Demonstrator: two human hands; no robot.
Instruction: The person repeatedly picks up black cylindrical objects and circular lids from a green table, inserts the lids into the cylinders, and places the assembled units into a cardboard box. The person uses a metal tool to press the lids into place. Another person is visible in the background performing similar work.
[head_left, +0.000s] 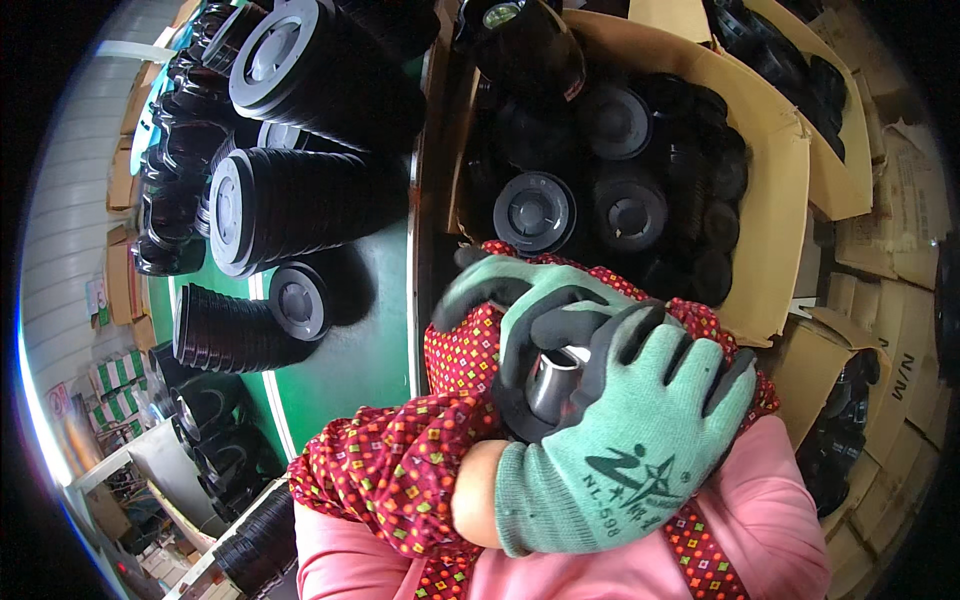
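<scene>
In front of my chest, my two gloved hands close together around a silver metal cylinder (552,388) with a dark rounded edge beside it. Nearest the camera, my left hand (620,450), in a green glove with black fingertips, reaches across to the right. Its fingers curl over the cylinder's right side. Beyond it, my right hand (545,285) wraps the far and left side, partly smeared by motion. The gloves hide most of the held thing. Red dotted sleeves cover both forearms.
At the left, a green table (350,345) bears tilted stacks of black ribbed discs (300,205) and a single disc (299,301). Ahead, a cardboard box (775,190) holds many black round parts (535,212). More cartons (900,330) stand at the right.
</scene>
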